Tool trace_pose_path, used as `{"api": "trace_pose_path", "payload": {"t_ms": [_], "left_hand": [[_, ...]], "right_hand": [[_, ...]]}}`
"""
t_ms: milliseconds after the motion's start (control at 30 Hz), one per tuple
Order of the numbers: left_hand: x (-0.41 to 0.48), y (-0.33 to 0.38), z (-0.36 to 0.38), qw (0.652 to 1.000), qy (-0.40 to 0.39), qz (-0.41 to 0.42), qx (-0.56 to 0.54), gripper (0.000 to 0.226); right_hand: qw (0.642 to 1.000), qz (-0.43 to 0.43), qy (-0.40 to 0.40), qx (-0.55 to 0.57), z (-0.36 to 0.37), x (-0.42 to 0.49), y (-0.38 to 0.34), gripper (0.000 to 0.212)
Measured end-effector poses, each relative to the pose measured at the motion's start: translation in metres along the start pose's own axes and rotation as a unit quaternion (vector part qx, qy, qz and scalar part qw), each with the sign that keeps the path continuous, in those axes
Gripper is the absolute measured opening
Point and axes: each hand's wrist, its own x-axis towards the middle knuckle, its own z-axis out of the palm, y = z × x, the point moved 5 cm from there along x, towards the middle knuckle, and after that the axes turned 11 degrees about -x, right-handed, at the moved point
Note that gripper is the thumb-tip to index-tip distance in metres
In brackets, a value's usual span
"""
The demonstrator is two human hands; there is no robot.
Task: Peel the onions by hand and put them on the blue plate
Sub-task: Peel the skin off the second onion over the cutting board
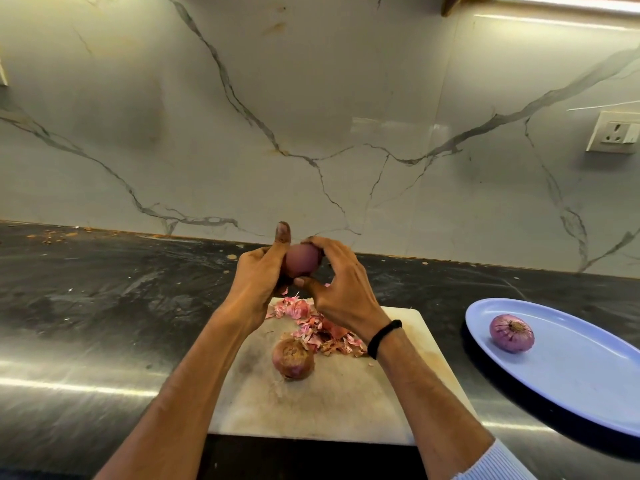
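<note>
onion in my hands (300,265) is up in the air over the far edge of the chopping board (346,403), smooth purple side toward me. my left hand (258,282) cups it from the left, thumb sticking straight up. my right hand (337,289) curls over its top and right side, thumb tucked beneath it. a second onion (292,358), dry skin on, sits on the board just beside a heap of pink peels (311,323). a third onion (512,333), peeled, lies on the blue plate (571,375), off right on the dark counter (104,306).
</note>
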Motion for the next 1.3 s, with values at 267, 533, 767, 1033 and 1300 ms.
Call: {"api": "trace_pose_path", "payload": {"t_ms": [267,533,767,1033,1300], "left_hand": [[-0.002,0.015,0.001,0.990,-0.028,0.133,-0.033,0.018],[-0.006,0.025,0.006,0.953,-0.041,0.274,0.125,0.021],[-0.011,0.024,0.008,0.915,-0.031,0.347,0.203,0.024],[-0.018,0.021,0.014,0.833,-0.017,0.444,0.329,0.025],[-0.014,0.018,0.010,0.871,0.001,0.391,0.298,0.018]], "right_hand": [[0.993,0.084,0.083,0.008,-0.015,0.001,0.012,0.061],[0.988,0.109,0.103,0.028,-0.018,0.002,0.016,0.060],[0.987,0.122,0.099,0.043,-0.019,0.001,0.015,0.057],[0.990,0.105,0.095,0.025,-0.010,0.000,0.014,0.052],[0.993,0.089,0.079,0.024,-0.012,-0.002,0.010,0.056]]}}
